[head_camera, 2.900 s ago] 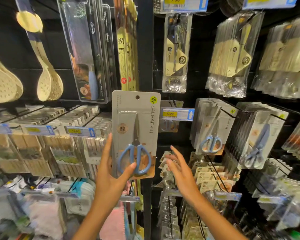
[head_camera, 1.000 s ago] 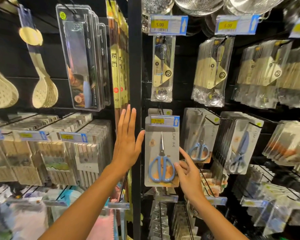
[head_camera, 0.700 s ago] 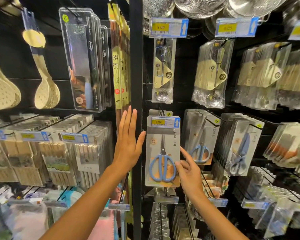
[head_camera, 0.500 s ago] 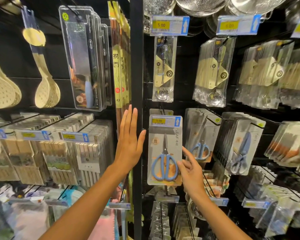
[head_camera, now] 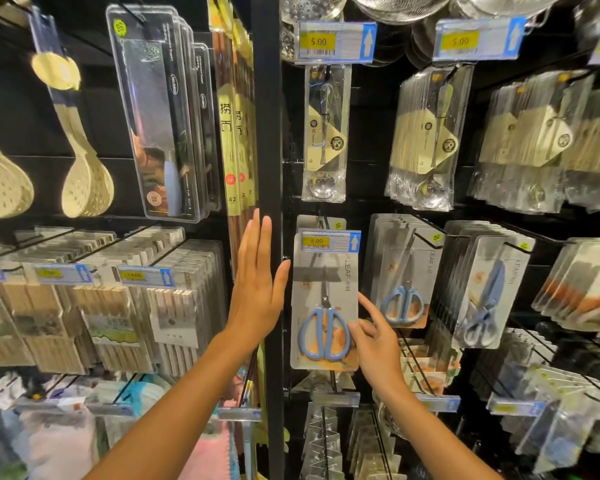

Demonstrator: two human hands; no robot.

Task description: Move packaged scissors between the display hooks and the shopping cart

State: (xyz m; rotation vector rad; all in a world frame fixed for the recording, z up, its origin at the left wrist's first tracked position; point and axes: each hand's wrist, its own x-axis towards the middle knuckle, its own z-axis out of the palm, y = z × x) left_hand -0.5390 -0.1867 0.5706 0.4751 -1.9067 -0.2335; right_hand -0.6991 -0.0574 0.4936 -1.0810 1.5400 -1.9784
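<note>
1. While the right hand rests its thumb and fingertips on the lower right edge of the scissors pack, its index finger stretches up along that edge; whether this is a firm pinch or a light touch cannot be told for sure, though the thumb looks curled onto the card's face.
2. Left of the pack, the left hand is flat and wide, fingers straight and together, held up against the black post and gripping nothing.
3. The pack hangs just right of that post, its top tucked behind the price tag, so it appears to sit on a hook; the hook itself is hidden behind the tag.
4. As a judgement, this pack's return to the display is all but done: only letting go and a last straightening seem left. No cart is in view, so how many packs remain cannot be told.
5. The pack's long axis runs vertical, nearly parallel to the post. Inside, the blades point up toward the tag and the blue handles sit at the bottom.
6. Right of the pack hang more scissors of the same kind.
</note>
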